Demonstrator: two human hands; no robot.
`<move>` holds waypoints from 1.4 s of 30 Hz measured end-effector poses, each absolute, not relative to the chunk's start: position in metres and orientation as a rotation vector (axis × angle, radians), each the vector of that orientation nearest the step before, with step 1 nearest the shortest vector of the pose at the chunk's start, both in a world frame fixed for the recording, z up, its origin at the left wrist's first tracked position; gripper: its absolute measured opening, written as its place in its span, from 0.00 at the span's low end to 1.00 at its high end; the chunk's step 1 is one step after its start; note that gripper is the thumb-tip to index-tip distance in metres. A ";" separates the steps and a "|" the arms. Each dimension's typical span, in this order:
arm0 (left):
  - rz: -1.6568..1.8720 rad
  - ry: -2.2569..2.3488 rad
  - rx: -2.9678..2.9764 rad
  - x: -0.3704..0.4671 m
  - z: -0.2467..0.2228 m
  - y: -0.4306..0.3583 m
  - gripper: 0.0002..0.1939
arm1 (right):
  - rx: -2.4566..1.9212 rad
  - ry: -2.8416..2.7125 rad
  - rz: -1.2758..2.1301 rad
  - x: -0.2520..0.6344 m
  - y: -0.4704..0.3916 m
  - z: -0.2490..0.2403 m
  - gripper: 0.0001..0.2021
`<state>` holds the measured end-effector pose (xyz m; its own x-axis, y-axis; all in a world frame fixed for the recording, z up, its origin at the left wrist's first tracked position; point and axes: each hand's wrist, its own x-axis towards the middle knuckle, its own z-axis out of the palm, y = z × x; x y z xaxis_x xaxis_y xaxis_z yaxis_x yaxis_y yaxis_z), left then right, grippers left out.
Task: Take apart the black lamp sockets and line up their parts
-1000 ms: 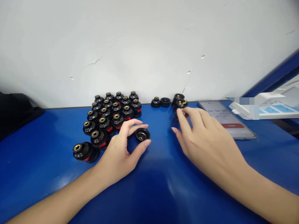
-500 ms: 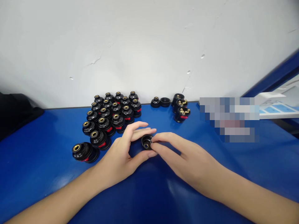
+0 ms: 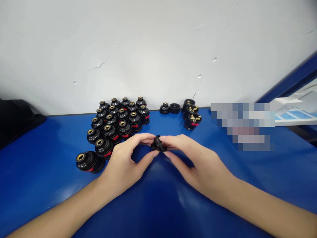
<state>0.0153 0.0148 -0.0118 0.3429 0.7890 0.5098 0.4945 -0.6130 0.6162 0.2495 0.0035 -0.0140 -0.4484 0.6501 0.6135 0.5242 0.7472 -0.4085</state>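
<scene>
Between my two hands is a black lamp holder cap, tipped on its side above the table. My left hand pinches its narrow end with thumb and fingertips. On the wide rim, the fingers and thumb of my right hand close from the other side. Fingertips cover part of the cap. To the left stand rows of black lamp holders with brass-ringed tops and red switches. A loose black cap lies by the wall, beside an upturned one.
Three lamp holder bodies with exposed brass contacts stand at the back right of the blue table. A pixelated patch covers something farther right. Dark cloth lies at the far left, and a white wall borders the back edge.
The cap has turned from showing its hollow inside to lying sideways between my hands. My left fingers have closed onto it, and my right fingers have shifted along its rim.
</scene>
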 end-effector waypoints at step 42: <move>1.138 1.126 2.406 0.017 -0.009 0.012 0.17 | -1.557 -2.327 -0.528 0.233 0.099 0.048 0.09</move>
